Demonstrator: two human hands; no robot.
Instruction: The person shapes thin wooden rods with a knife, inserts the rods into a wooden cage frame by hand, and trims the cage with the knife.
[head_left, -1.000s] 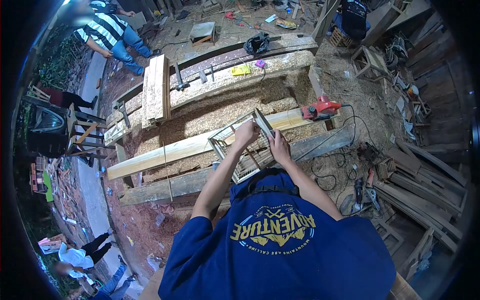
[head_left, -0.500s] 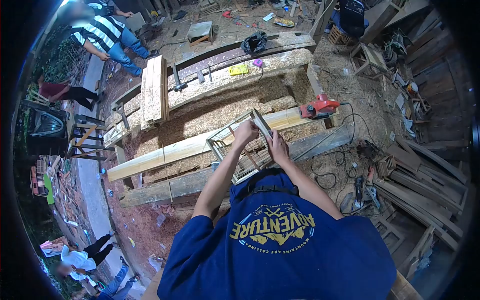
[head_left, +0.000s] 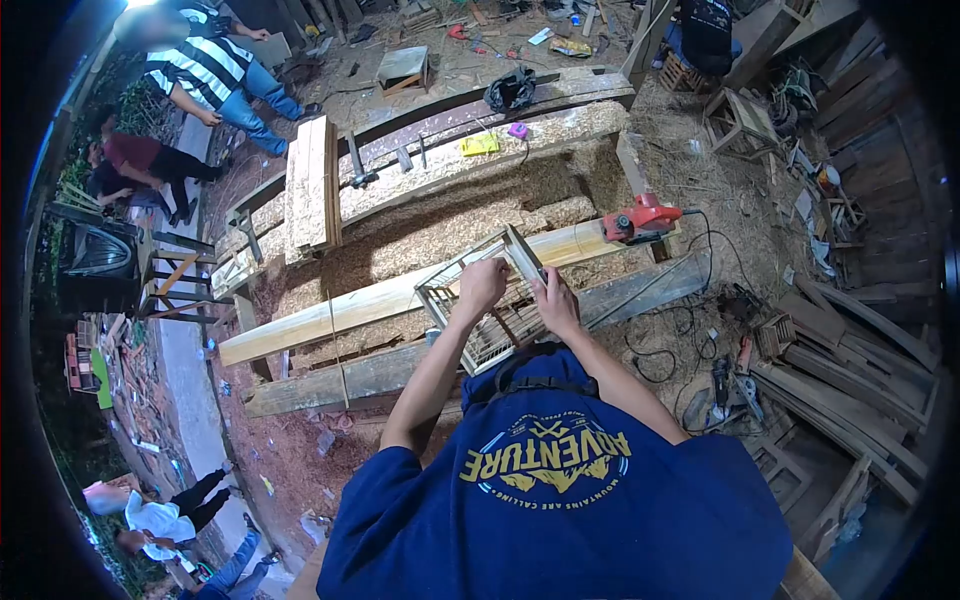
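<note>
A small wooden cage-like frame with thin bars [head_left: 437, 299] is tilted in front of my body. My left hand [head_left: 482, 287] is closed over the inside of the frame; whatever its fingers pinch is hidden. My right hand [head_left: 555, 303] grips the right side of the frame, thumb and fingers pressed around its edge. Behind the frame lies a long pale plank [head_left: 370, 308], and a red power planer [head_left: 640, 219] rests at that plank's right end.
Boards [head_left: 312, 185], a hammer [head_left: 357, 162], a yellow item [head_left: 480, 144], a pink tape measure [head_left: 518, 130] and a black bag [head_left: 511, 91] lie on the far bench. Cables and scrap wood [head_left: 840, 400] are at right. Several people are around, one in stripes [head_left: 208, 72].
My left hand has shifted slightly down and left from the frame's upper corner. My right hand stays on the frame. At far left, people in dark clothes have moved into view.
</note>
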